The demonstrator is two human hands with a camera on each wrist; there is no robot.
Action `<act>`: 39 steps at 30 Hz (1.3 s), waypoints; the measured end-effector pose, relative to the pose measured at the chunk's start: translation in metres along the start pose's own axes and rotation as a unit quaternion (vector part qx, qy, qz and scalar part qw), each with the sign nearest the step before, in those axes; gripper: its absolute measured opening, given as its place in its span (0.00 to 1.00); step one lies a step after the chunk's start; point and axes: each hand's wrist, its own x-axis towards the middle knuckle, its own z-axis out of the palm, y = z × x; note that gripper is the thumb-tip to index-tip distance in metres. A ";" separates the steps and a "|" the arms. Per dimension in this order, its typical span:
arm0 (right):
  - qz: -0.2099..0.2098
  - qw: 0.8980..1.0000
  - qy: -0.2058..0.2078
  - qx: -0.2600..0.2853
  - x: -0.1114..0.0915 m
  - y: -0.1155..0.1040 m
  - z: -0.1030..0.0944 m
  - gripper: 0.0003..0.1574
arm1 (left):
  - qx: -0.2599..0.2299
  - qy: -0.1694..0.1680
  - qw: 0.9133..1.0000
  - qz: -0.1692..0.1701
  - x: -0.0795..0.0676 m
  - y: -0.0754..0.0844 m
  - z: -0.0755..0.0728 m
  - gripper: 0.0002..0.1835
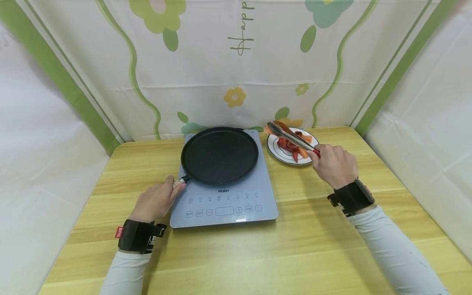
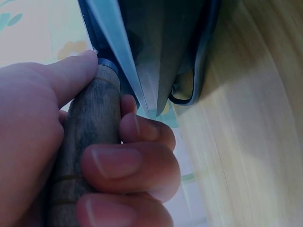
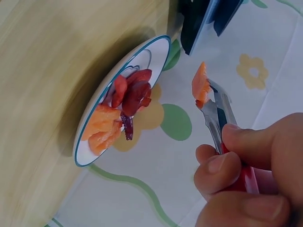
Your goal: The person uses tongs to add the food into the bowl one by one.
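Note:
My left hand [image 1: 156,199] grips the wooden handle [image 2: 92,123] of a flat black pan [image 1: 220,155], fingers curled round it and thumb along its top. The pan sits on a light blue-grey Haier induction cooktop [image 1: 236,215], and its surface is bare. In my right hand [image 1: 336,164] are red-handled metal tongs [image 1: 291,136]. An orange piece of food [image 3: 200,83], which looks like salmon, is pinched in their tips above the plate's far left side. Under the tongs is a white plate [image 1: 272,152] with dark red slices [image 3: 135,94] and more orange pieces [image 3: 103,125].
The wooden table [image 1: 228,258] carries the cooktop left of centre and the plate to its right. A white cloth with flower prints [image 1: 234,97] hangs close behind them. White side sheets [image 1: 431,102] stand at left and right.

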 end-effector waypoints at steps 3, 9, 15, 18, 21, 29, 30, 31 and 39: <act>0.001 1.000 -0.006 0.000 0.000 -0.003 0.000 0.21 | 0.000 0.000 1.000 0.000 0.000 0.000 0.000 0.27; 0.004 1.000 -0.007 0.008 -0.001 -0.008 0.000 0.25 | 0.000 -0.001 1.000 -0.001 0.000 0.000 0.000 0.27; 0.003 1.000 -0.001 0.016 -0.002 -0.014 0.002 0.22 | 0.002 0.000 1.000 -0.001 0.000 0.000 0.001 0.26; 0.002 1.000 -0.003 0.018 -0.002 -0.016 0.003 0.20 | 0.003 0.000 1.000 -0.002 0.000 -0.001 0.002 0.26; 0.001 1.000 -0.005 0.022 -0.002 -0.018 0.004 0.20 | 0.002 -0.001 1.000 -0.002 0.000 -0.001 0.002 0.26; -0.010 1.000 -0.004 0.026 -0.004 -0.021 0.007 0.20 | 0.002 -0.001 1.000 -0.001 -0.001 0.000 0.002 0.27; -0.012 1.000 -0.003 0.025 -0.004 -0.021 0.007 0.21 | 0.001 -0.001 1.000 -0.001 -0.001 0.000 0.002 0.26; -0.014 1.000 -0.002 0.025 -0.004 -0.022 0.007 0.22 | 0.000 0.000 1.000 -0.001 -0.001 0.001 0.002 0.26; -0.023 0.999 0.010 0.029 -0.003 -0.026 0.007 0.26 | -0.001 0.007 1.000 0.002 0.000 0.002 0.001 0.22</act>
